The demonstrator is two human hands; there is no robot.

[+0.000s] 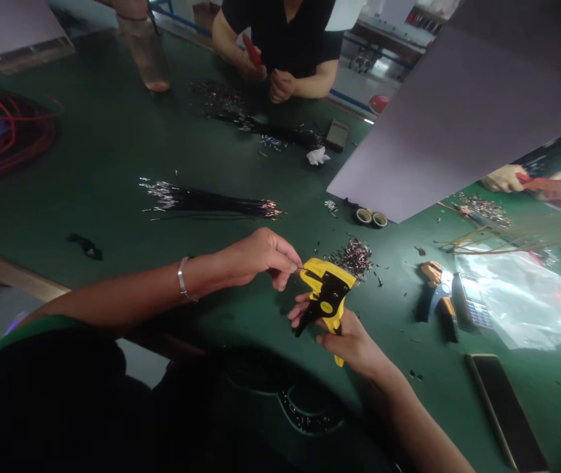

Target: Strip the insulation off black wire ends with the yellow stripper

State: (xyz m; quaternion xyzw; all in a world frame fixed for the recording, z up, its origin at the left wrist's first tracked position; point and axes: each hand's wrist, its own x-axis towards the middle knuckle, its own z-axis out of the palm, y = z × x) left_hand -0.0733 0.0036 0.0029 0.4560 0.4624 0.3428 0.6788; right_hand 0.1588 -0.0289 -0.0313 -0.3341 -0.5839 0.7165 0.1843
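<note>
Coil: red and blue wires [4, 138] at the far left of the table [98, 144].
Bundle: black wires [211, 200] lying beyond the left hand [265, 256].
Left hand: thumb and forefinger pinching a thin wire [301, 268] at the stripper's nose.
Stripper [328, 292]: yellow and black, held above the table, before the clippings [354, 257].
Right hand [352, 341]: fingers curled round the stripper's handles; squeeze, cannot tell.
Right side: second tool [441, 292], keypad device [475, 301], phone [507, 410].
</note>
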